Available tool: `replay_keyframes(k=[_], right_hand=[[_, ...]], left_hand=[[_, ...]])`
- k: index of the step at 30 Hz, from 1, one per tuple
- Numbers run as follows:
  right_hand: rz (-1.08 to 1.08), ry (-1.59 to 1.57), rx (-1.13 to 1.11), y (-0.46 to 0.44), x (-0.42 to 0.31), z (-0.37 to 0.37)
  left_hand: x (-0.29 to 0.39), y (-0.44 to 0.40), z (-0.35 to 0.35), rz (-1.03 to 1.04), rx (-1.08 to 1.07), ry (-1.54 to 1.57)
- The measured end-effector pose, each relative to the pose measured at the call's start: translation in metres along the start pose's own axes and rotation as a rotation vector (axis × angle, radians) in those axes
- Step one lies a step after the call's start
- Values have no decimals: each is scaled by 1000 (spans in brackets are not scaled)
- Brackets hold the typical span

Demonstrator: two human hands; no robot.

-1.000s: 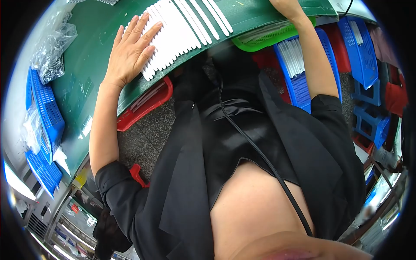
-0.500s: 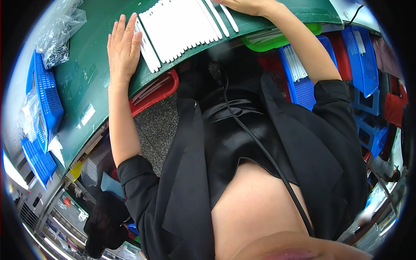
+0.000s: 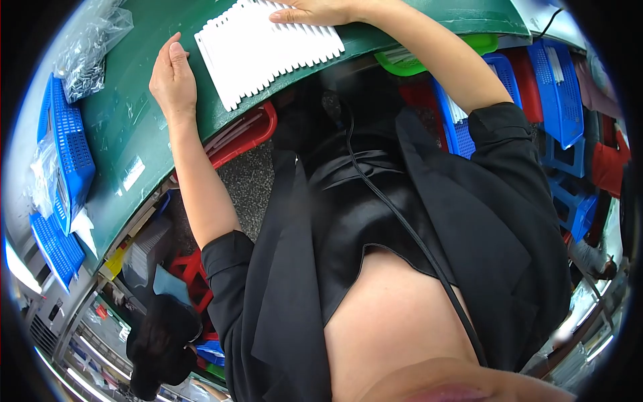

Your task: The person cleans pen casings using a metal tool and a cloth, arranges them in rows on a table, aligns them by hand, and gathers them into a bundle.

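A row of slim white strips lies side by side on the green tabletop, with their near ends staggered along its front edge. My right hand rests flat over the right part of the row, thumb stretched out across the strips; its other fingertips are cut off by the top of the view. To the left of the row, a gap away from it, my left hand is held edge-on with fingers extended and nothing in it.
A clear plastic bag of small metal parts sits at the far left, by blue baskets. Below the table edge are a red tray, a green basket and a blue basket. Another person is at lower left.
The separate strips at both sides have joined the row, which is now closed up. My right hand has moved left onto the strips. My left hand has moved left, away from them.
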State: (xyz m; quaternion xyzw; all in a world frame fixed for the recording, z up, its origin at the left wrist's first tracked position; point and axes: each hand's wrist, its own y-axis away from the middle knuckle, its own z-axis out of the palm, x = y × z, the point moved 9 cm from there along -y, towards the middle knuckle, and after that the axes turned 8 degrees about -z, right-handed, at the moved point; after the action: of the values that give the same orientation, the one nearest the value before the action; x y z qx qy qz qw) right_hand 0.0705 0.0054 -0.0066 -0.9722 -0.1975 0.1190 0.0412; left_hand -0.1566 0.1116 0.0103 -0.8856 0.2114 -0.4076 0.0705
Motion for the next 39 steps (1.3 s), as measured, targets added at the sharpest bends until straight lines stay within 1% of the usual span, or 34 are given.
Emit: replay_keyframes(k=[6, 12, 28, 34, 39], right_hand=[[-6, -44, 16, -23, -22, 2], [-19, -9, 43, -40, -41, 4], [-17, -5, 86, -68, -65, 11], [-17, -88, 95, -69, -73, 5], [18, -12, 10, -70, -67, 9]], left_hand=[[-8, -1, -8, -95, 36, -13], [-14, -3, -13, -83, 112, 10], [-25, -5, -19, -163, 156, 28], [-36, -8, -19, -146, 173, 51], [-31, -7, -21, -131, 179, 17]])
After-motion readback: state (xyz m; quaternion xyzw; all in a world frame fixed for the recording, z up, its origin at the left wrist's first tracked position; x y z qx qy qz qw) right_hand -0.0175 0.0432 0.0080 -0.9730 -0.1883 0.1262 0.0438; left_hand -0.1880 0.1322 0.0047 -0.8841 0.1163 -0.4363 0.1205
